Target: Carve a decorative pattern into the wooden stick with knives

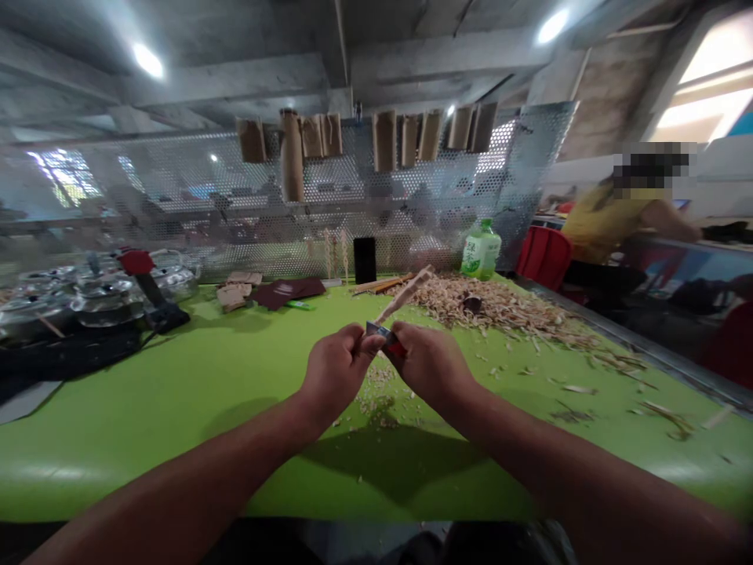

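Both hands meet over the middle of the green table (176, 392). My left hand (335, 369) is closed, its fingertips pinching a thin pale wooden stick (405, 292) that points up and away to the right. My right hand (427, 362) is closed around a knife with a red handle and a grey blade (383, 333), the blade lying against the stick's lower end. Small wood shavings (376, 388) lie on the table right under the hands.
A big heap of shavings (500, 306) spreads at the right back, a green bottle (481, 251) behind it. Dark cards (288, 292), a black box (365, 259) and a perforated metal screen (353, 204) stand at the back. Metal lids (88, 294) pile at left. A person in yellow (612, 220) sits far right.
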{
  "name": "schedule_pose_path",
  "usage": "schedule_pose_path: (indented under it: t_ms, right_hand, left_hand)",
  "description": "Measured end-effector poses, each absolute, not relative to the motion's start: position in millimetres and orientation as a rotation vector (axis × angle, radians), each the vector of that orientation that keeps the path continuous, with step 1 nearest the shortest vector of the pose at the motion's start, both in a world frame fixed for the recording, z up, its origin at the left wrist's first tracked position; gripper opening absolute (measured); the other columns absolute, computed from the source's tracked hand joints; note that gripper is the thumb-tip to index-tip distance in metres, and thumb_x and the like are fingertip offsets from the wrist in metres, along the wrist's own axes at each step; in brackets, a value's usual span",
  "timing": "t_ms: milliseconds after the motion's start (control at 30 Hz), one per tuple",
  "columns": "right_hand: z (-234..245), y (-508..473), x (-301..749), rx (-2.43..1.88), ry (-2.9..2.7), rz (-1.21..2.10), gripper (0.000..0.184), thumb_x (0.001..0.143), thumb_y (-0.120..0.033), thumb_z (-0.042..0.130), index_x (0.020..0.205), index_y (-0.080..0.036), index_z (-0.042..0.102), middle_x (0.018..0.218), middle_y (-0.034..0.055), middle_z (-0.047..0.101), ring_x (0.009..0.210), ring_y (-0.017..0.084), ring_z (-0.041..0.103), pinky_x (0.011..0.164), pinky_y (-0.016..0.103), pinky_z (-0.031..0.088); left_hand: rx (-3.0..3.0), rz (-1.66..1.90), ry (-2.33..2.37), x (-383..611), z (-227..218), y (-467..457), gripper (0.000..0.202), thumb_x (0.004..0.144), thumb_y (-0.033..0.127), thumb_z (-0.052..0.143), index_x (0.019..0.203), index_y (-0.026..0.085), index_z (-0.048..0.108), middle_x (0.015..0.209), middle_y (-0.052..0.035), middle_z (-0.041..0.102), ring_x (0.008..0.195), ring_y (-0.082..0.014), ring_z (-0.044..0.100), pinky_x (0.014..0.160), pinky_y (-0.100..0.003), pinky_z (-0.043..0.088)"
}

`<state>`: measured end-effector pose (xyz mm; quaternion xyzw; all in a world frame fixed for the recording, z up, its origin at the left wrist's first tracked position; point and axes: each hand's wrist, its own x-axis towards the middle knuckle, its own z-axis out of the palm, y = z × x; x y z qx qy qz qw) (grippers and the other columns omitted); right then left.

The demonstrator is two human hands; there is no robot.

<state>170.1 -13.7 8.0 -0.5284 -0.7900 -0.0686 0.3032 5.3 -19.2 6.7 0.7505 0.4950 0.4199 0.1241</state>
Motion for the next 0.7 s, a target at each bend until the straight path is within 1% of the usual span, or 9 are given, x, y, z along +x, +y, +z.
schedule_pose_path:
  t_ms: [100,167,200,267,333,367,500,567,700]
  right_hand:
    - [8.9,-13.1,170.3,-1.374,-2.088,-0.18,0.025,0.087,-0.038,0.051,0.07,-0.019,0.054,0.057,-0.0001,0.054,0.048,0.01,0.036,0.049,0.026,0.016]
    - [7.8,-11.5,170.4,-1.359,-2.103,-0.157,0.024,0.086,-0.037,0.052,0.069,-0.019,0.052,0.057,-0.0001,0.054,0.048,0.01,0.036,0.05,0.026,0.017]
    - [6.9,-10.7,170.3,-1.353,-2.111,-0.128,0.024,0.085,-0.036,0.053,0.069,-0.019,0.051,0.057,-0.0003,0.053,0.048,0.009,0.035,0.05,0.026,0.017]
    - [4.9,-9.4,170.0,-1.339,-2.123,-0.053,0.023,0.084,-0.035,0.053,0.068,-0.019,0.049,0.056,-0.0007,0.053,0.047,0.009,0.035,0.049,0.025,0.017]
    - [3.6,-9.0,169.6,-1.32,-2.12,0.008,0.022,0.083,-0.034,0.054,0.068,-0.019,0.047,0.056,-0.001,0.053,0.047,0.009,0.036,0.049,0.025,0.017]
    - [3.4,-9.0,169.4,-1.31,-2.115,0.027,0.022,0.083,-0.034,0.054,0.068,-0.019,0.046,0.057,-0.0011,0.052,0.048,0.008,0.036,0.048,0.025,0.017]
    - [5.2,-8.9,169.0,-1.278,-2.111,0.069,0.022,0.082,-0.035,0.054,0.069,-0.02,0.045,0.057,-0.0018,0.05,0.048,0.008,0.035,0.048,0.025,0.018]
    - [6.1,-8.1,169.6,-1.265,-2.131,0.087,0.02,0.082,-0.034,0.054,0.07,-0.019,0.046,0.058,-0.0016,0.051,0.049,0.009,0.036,0.048,0.025,0.02]
    - [5.1,-4.9,172.4,-1.206,-2.155,0.156,0.016,0.083,-0.032,0.054,0.074,-0.019,0.048,0.061,-0.0011,0.053,0.051,0.009,0.038,0.049,0.024,0.021]
  left_hand:
    - [2.168,1.266,1.403,4.2,2.5,-15.0,0.044,0.086,0.057,0.046,0.066,0.018,0.049,0.052,0.0048,0.038,0.049,-0.0101,0.036,0.048,-0.023,0.023]
    - [2.19,1.269,1.361,3.6,1.4,-13.5,0.042,0.087,0.056,0.046,0.071,0.018,0.051,0.055,0.004,0.043,0.051,-0.0109,0.039,0.05,-0.023,0.026]
    - [2.205,1.262,1.334,3.5,1.7,-13.4,0.039,0.088,0.054,0.045,0.078,0.017,0.054,0.06,0.0029,0.048,0.054,-0.0117,0.043,0.051,-0.023,0.029]
    - [2.237,1.238,1.283,3.5,3.6,-14.6,0.037,0.091,0.051,0.04,0.097,0.018,0.056,0.073,-0.0003,0.06,0.062,-0.014,0.052,0.056,-0.024,0.034]
    - [2.259,1.212,1.24,3.5,5.8,-16.1,0.038,0.093,0.048,0.038,0.112,0.018,0.053,0.085,-0.0032,0.065,0.069,-0.0161,0.057,0.061,-0.026,0.038]
    - [2.267,1.206,1.228,3.4,6.5,-16.4,0.039,0.093,0.048,0.037,0.113,0.019,0.053,0.087,-0.0039,0.066,0.071,-0.0167,0.058,0.062,-0.027,0.039]
    - [2.27,1.249,1.19,1.8,5.3,-13.5,0.035,0.093,0.048,0.039,0.101,0.018,0.054,0.084,-0.0035,0.063,0.072,-0.0165,0.056,0.065,-0.027,0.04]
    - [2.252,1.26,1.128,0.7,3.8,-11.0,0.034,0.093,0.047,0.039,0.099,0.017,0.053,0.083,-0.0037,0.062,0.072,-0.0163,0.055,0.065,-0.027,0.041]
    - [2.226,1.247,0.996,-1.4,4.3,-8.2,0.039,0.093,0.046,0.042,0.115,0.015,0.051,0.099,-0.008,0.064,0.087,-0.0185,0.058,0.075,-0.029,0.043]
